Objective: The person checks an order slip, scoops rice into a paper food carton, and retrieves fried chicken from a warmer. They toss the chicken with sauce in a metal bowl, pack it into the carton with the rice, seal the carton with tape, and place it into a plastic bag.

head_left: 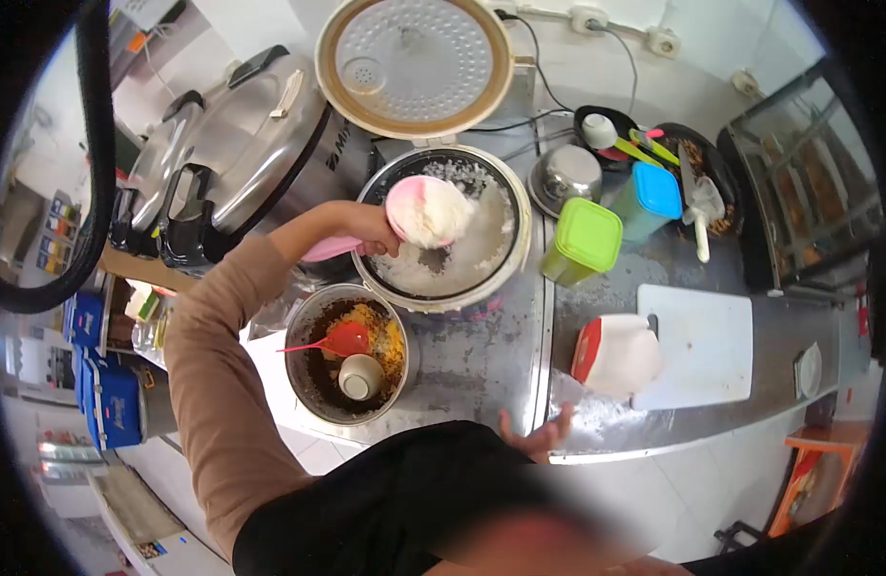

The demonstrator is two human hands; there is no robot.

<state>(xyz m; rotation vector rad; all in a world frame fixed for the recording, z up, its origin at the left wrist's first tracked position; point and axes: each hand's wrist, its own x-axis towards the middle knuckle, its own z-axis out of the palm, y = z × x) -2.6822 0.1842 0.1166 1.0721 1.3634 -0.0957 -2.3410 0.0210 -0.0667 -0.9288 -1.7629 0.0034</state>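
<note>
Large lidded pot: at the far left, we see this shiny vessel (241, 154) beside the rice cooker (443, 303).
Steel pot: near the front left corner of the counter (477, 370), the steel pot (412, 355) contains a red ladle (348, 338), a small bowl (361, 376) and orange-brown food.
Left hand: our left hand (371, 228) has its fingers curled round the handle of the pink scoop.
Pink scoop: the pink scoop (397, 197), heaped with white rice (431, 213), is above the open cooker, behind the steel pot.
Right hand: by the counter's front edge, our right hand (541, 439) has fingers loosely spread.
Packet: the red-and-white packet (616, 355) overlaps the left edge of the cutting board (707, 346).
</note>
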